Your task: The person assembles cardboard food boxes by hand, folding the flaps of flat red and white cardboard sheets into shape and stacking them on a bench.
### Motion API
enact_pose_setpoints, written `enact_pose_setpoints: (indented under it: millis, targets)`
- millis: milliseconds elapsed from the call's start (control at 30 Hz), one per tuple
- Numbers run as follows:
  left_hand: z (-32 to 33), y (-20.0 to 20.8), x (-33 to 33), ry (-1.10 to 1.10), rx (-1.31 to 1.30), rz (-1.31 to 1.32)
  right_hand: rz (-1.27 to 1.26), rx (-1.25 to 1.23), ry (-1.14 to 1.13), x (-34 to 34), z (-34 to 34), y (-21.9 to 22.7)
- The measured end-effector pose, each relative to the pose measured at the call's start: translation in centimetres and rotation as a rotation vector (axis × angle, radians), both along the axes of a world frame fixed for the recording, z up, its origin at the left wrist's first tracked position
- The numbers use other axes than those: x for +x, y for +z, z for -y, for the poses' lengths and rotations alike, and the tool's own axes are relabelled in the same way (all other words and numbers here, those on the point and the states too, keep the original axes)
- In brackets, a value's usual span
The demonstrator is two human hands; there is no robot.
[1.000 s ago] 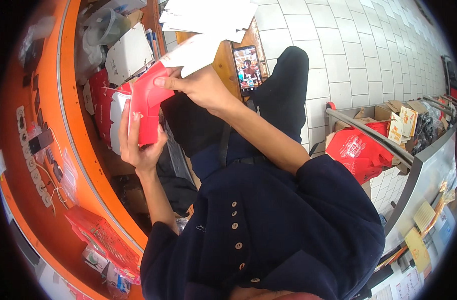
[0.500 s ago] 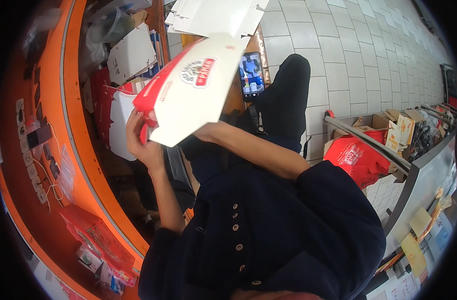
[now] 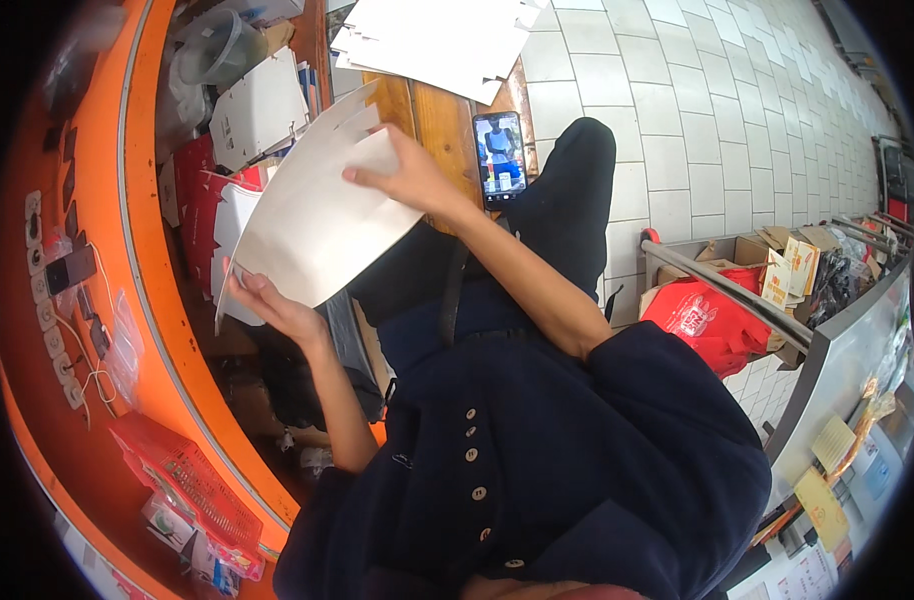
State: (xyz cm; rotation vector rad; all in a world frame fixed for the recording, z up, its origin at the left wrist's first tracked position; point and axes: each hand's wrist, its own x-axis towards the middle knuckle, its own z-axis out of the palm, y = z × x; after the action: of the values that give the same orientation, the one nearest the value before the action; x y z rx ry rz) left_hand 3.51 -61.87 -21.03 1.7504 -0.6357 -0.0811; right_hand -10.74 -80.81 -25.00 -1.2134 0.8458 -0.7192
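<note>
A thin cardboard box blank (image 3: 302,225) is held up in front of me, its plain off-white face toward me and its body bowed. My left hand (image 3: 277,308) grips its lower left edge, with part of the fingers hidden behind the board. Across the sheet, my right hand (image 3: 407,180) holds the notched right edge, thumb on the pale face. Beyond it, a stack of white box blanks (image 3: 427,45) lies on the wooden bench (image 3: 442,135). A phone (image 3: 500,158) with its screen lit rests on the bench near my right knee.
At my left runs an orange counter (image 3: 167,350) with power sockets and a red plastic basket (image 3: 192,480). More folded cartons (image 3: 260,112) and a clear tub (image 3: 217,50) sit under it. To the right stands a metal-railed cart (image 3: 737,300) with a red bag (image 3: 702,320) and cardboard.
The box blank has turned from its printed red-and-cream side to its plain face and bowed. My right hand has come up from beneath it to its far right edge.
</note>
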Motion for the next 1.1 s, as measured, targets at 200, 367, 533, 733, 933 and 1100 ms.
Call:
enact_pose_setpoints:
  millis: [200,367,533,733,933,1100]
  targets:
    - [2.2,0.6,-0.8,0.186,-0.118,-0.017,-0.15,-0.185,0.205,0.0,-1.9,1.9]
    - [1.6,1.6,0.9,0.203,-0.219,-0.212,-0.152,-0.228,0.326,-1.3,-0.2,0.2]
    - [1.2,-0.1,0.0,0.134,0.056,0.227,-0.205,-0.362,0.233,-0.8,-1.6,1.5]
    - [1.9,1.5,-0.1,0.148,-0.297,-0.187,-0.069,-0.195,0.237,-2.0,0.0,1.8]
    - [1.3,1.4,0.3,0.141,-0.33,-0.305,-0.015,-0.12,0.355,-2.6,0.3,-1.0]
    - [1.3,2.1,0.4,0.212,-0.171,-0.098,0.024,-0.322,0.2,-4.0,0.1,3.9]
